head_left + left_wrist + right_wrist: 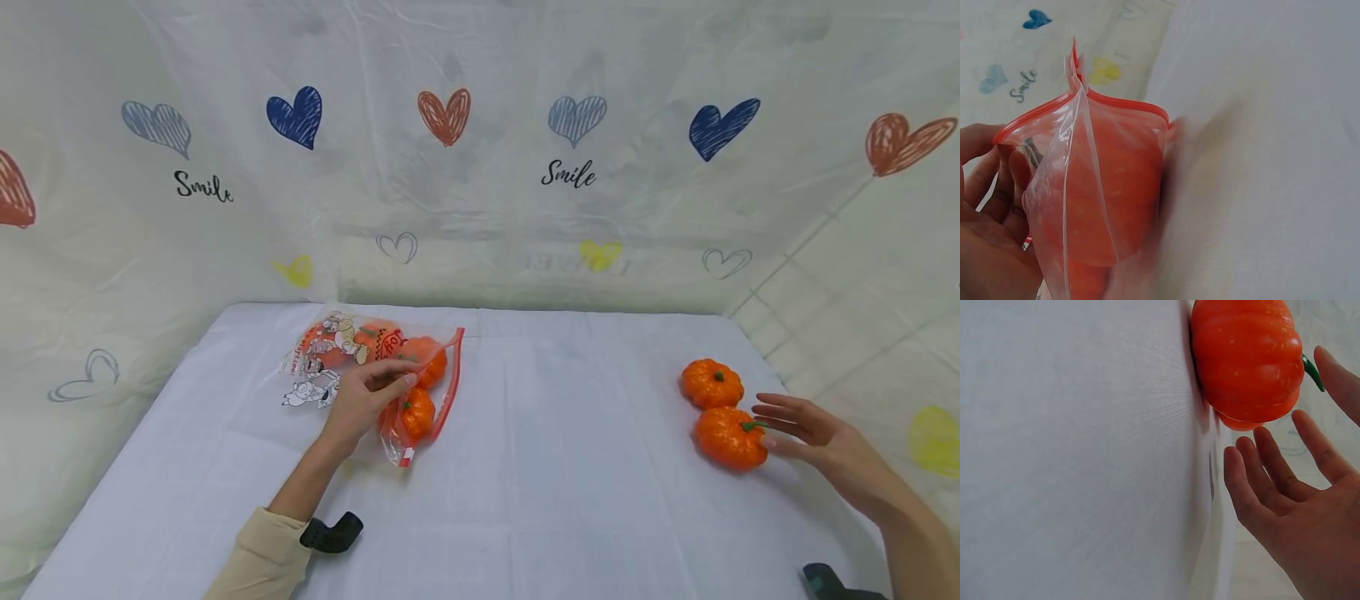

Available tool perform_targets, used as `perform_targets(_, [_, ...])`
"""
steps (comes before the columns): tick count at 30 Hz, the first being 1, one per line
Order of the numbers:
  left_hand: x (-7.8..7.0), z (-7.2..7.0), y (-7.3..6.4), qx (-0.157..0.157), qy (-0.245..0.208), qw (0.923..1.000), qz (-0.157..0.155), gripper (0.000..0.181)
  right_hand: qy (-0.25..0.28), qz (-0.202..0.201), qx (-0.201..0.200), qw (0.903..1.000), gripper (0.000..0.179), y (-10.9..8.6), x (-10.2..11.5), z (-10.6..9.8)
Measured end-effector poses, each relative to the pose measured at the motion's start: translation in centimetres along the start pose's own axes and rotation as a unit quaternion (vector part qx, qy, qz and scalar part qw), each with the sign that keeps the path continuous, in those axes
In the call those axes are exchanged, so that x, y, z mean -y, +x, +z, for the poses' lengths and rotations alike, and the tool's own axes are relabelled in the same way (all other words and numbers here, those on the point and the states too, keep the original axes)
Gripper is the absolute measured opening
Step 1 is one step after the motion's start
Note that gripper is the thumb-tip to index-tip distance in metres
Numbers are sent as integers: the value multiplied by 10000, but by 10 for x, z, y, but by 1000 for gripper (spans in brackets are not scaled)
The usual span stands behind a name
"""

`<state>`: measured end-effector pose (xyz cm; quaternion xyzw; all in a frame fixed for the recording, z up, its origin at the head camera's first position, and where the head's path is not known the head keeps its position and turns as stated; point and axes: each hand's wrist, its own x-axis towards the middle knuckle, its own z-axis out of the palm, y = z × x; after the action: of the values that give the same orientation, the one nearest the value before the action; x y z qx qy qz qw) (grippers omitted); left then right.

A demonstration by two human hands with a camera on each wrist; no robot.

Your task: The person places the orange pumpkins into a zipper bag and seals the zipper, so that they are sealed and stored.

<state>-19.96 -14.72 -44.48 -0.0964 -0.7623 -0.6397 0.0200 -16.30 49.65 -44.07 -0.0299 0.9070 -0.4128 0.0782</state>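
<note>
My left hand [366, 402] pinches the upper side of a clear zip bag [311, 390] near its red-edged mouth. Several small orange toy pumpkins [417, 415] lie inside it, partly hidden by print and by the hand. In the left wrist view, the bag's mouth [1127, 105] gapes a little and the fingers [984, 178] hold its red rim. My right hand [832, 446] is spread beside the nearer of two loose pumpkins [727, 440], close to its green stem. In the right wrist view, the fingers [1244, 494] stand apart from that pumpkin [1244, 359]. The other pumpkin [711, 384] sits just behind it.
A white cloth [570, 467] covers the table. Behind it hangs a pale curtain [510, 200] printed with hearts and the word "Smile". Dark wrist devices [332, 533] show at both forearms. The loose pumpkins are near the table's right edge.
</note>
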Motion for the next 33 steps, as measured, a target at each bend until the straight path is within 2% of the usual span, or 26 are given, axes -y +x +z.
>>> perform_targets(7, [0, 1, -1, -8, 51, 10000, 10, 28, -68, 204, 378, 9991, 65, 1, 1, 3])
perform_targets(18, [4, 1, 1, -14, 92, 10000, 19, 28, -291, 548, 702, 9956, 71, 0, 6, 8])
perform_targets(28, [2, 0, 0, -23, 111, 9999, 56, 28, -230, 243, 696, 9970, 69, -1, 9, 13])
perform_targets(33, [2, 1, 0, -19, 100, 9999, 58, 27, -239, 376, 772, 9960, 71, 0, 10, 14])
